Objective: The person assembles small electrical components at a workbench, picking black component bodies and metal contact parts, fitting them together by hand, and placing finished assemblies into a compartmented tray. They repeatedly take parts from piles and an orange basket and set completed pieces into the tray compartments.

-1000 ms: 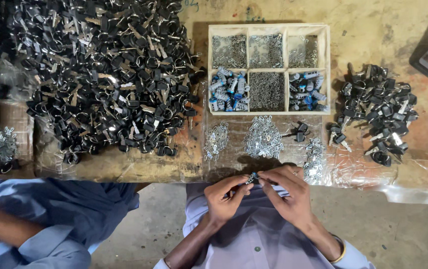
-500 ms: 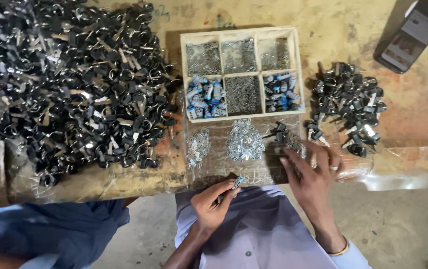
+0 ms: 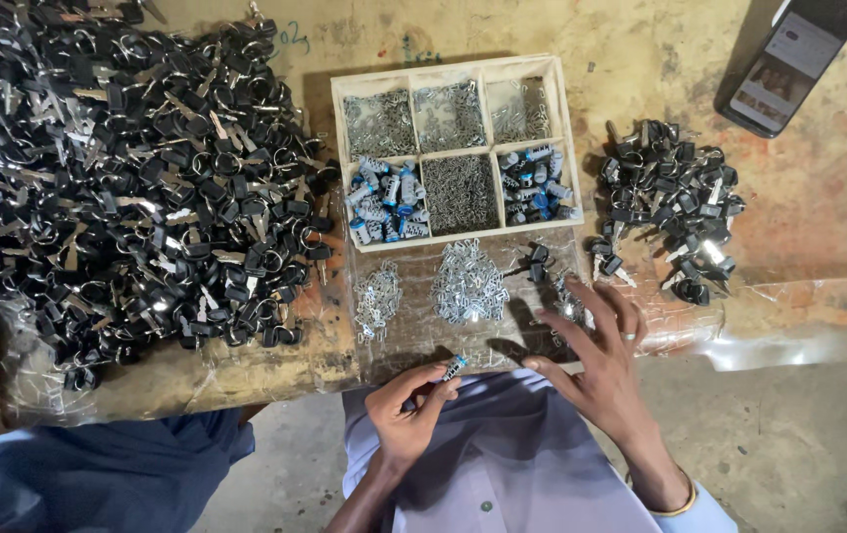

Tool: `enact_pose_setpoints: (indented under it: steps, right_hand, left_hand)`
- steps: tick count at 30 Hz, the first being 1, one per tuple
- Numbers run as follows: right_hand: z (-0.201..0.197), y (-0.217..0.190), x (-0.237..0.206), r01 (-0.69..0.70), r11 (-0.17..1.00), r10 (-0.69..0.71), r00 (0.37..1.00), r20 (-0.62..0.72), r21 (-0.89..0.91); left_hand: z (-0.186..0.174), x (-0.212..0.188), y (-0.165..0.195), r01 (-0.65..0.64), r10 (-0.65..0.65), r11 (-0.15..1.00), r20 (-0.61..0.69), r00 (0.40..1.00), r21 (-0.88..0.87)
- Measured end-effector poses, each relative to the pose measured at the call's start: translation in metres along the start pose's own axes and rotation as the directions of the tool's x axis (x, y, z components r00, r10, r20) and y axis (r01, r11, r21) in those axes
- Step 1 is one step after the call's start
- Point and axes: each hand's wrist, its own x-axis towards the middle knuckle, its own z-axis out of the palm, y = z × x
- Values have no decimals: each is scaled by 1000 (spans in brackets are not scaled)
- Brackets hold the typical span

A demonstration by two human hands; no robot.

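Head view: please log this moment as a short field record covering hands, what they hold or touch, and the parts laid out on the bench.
left hand: pinches a small blue-and-silver part between thumb and fingers
right hand: spread open, fingers reaching over small metal pieces at the bench edge
tray: wooden, six compartments, with metal bits and blue-silver parts
in front of tray: two heaps of silver clips
large pile: black-headed keys, left
small pile: the same, right
phone: top right, screen lit
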Motion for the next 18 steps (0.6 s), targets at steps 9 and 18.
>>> enact_pose_setpoints:
  steps: [9, 18]
  right_hand:
    - [10, 8, -22, 319, 948, -318, 947, -37, 17]
    - [41, -31, -13, 199, 918, -206, 978, -17, 344]
  left_hand:
    - [0, 1, 1, 86, -89, 991, -31, 996, -98]
    - [3, 7, 8, 35, -38, 996, -26, 999, -86]
